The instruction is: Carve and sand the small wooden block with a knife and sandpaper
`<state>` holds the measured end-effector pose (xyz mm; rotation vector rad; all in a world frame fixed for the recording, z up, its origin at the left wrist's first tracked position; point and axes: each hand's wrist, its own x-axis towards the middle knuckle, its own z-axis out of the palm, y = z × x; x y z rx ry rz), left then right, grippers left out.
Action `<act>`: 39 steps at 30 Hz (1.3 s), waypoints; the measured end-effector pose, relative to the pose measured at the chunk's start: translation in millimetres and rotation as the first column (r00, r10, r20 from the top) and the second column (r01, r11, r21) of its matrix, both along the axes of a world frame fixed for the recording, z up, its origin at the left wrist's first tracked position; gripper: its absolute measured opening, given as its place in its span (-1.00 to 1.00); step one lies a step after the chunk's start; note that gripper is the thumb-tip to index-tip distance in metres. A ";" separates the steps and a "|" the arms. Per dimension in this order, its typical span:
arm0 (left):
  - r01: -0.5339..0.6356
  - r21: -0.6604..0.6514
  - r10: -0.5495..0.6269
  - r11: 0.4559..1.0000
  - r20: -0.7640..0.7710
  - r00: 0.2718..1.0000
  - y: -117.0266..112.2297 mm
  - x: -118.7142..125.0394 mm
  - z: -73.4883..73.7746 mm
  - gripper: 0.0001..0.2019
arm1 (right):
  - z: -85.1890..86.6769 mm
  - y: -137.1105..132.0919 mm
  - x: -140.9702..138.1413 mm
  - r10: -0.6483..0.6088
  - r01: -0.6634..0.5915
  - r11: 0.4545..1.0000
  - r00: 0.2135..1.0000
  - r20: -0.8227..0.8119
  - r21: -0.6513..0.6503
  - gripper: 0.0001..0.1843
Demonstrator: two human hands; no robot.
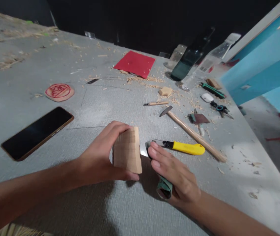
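Note:
My left hand (96,155) grips a pale wooden block (127,150) from the left, thumb below and fingers over the top. The block's grain faces me and its right side is bare. Just right of it, my right hand (175,173) is closed over a curled piece of dark green sandpaper (164,188), which is partly hidden under the fingers. A small gap separates sandpaper and block. Beyond the right fingertips lies a yellow-handled cutter knife (187,148), and behind that a hammer (191,132) with a wooden handle.
A phone (37,132) and a round wooden piece with red markings (59,91) lie left. Farther back are a red sheet (135,64), a carving tool (157,103) and wood shavings. Bottles (189,59) stand back right, near keys (221,108) and the table's right edge.

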<state>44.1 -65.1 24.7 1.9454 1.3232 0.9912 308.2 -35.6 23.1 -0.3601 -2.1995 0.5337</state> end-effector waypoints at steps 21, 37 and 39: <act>0.120 0.150 -0.131 0.981 0.070 0.989 -8.7 7.5 -18.3 0.07 | -0.7 0.6 -18.8 0.315 -0.303 0.934 0.948 -0.035 0.190 -0.53; 0.154 0.163 -0.152 0.974 -0.026 0.988 -3.2 3.3 -5.0 0.26 | 41.0 9.8 -14.9 -0.033 0.034 0.999 0.994 0.100 -0.003 -0.29; 0.130 0.136 -0.131 0.982 -0.001 0.991 -1.4 4.9 -3.8 0.21 | 44.9 12.6 -27.2 -0.050 0.053 0.998 0.996 0.080 -0.037 -0.26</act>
